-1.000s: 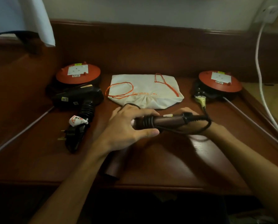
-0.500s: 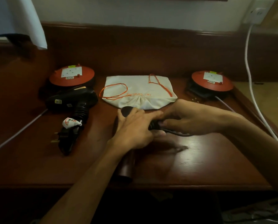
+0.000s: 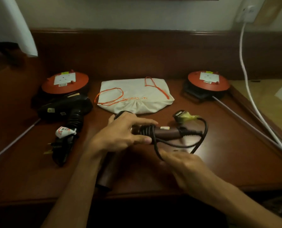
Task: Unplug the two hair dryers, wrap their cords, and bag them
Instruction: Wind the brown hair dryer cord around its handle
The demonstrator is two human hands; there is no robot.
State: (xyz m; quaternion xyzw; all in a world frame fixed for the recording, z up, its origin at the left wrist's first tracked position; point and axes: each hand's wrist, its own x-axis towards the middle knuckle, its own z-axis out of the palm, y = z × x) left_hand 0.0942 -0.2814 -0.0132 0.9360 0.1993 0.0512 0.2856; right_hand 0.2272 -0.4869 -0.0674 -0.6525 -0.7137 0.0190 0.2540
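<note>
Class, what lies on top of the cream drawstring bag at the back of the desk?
Only its own orange drawstring lies looped across the cream bag. Whatever is inside or beneath it is covered.

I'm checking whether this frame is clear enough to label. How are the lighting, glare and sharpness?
Head view: dim, warm light, with the desk front near black; a soft glare patch on the wood beside the brown hair dryer; the right hand motion-blurred, the left hand sharper; wide-angle bending at the edges; the bag lettering too soft to read.
</note>
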